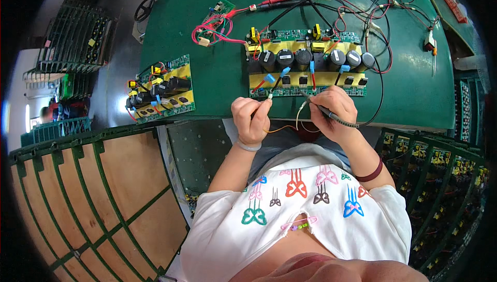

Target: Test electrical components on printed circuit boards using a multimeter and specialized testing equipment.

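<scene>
My left hand [252,120] pinches a small white connector [270,95] at the near edge of a large green circuit board [321,91]. A thin yellow-orange wire [282,128] runs from that hand. My right hand [335,112] is closed around a dark pen-shaped probe [331,115] with a black cable, its tip by the board's near edge. A white wire end [303,105] also shows at those fingertips; whether it is pinched I cannot tell. The board carries a row of black capacitors [285,60], yellow strips and several blue-capped leads [312,67].
A second, similar board [160,89] lies at the left on the green table [217,75]. Red and black cables [284,0] spread across the back, near a small board [220,10] with pink wires. Racks with boards [429,178] stand at the right; a wooden-panelled green rack [93,194] stands at the left.
</scene>
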{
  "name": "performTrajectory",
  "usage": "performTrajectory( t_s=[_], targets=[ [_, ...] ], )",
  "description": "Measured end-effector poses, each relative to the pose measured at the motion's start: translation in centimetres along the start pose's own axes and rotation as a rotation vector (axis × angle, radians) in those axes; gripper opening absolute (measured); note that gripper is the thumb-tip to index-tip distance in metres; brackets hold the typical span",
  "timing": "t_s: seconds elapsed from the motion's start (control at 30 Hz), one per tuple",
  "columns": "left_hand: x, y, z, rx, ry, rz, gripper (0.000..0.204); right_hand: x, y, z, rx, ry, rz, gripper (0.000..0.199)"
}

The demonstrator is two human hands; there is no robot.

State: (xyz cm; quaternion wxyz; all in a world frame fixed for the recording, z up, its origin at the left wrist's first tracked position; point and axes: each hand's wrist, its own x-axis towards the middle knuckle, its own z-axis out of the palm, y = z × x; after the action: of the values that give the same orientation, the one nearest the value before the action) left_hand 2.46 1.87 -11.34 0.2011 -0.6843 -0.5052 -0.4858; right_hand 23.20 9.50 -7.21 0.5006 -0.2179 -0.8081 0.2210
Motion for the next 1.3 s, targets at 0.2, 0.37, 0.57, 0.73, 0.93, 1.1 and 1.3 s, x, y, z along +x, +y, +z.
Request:
performTrajectory(
  t_s=[0.2, 0.37, 0.57, 0.73, 0.93, 1.1, 1.3],
  targets=[
    [-0.1, -0.3, 0.1, -0.005, 0.0, -0.004, 0.027, -0.1, 0.2, 0.3, 0.005, 0.015, 0.029, 0.026],
    [0.8, -0.5, -0.2, 0.005, 0.008, 0.009, 0.026, 0.6, 0.0, 0.2, 0.025, 0.015, 0.026, 0.027],
    [-0.3, -0.2, -0.3, -0.034, -0.028, -0.035, 0.02, -0.2, -0.1, 0.0, -0.017, -0.02, 0.055, 0.026],
    [0.1, 0.6, -0.6, -0.011, -0.008, -0.015, 0.025, -0.4, -0.6, -0.1, 0.014, 0.013, 0.059, 0.026],
    [0.4, 0.3, -0.6, -0.013, -0.03, -0.03, 0.025, 3.1, -1.6, -3.1, 0.028, -0.022, 0.135, 0.018],
    [0.2, -0.2, -0.4, -0.027, -0.032, -0.041, 0.027, 10.5, 0.5, -6.1, 0.306, -0.193, 0.453, 0.017],
    [0.2, -0.4, -0.4, -0.031, -0.047, -0.045, 0.029, 13.6, 4.6, -5.6, 0.234, -0.339, 0.57, 0.023]
  ],
)
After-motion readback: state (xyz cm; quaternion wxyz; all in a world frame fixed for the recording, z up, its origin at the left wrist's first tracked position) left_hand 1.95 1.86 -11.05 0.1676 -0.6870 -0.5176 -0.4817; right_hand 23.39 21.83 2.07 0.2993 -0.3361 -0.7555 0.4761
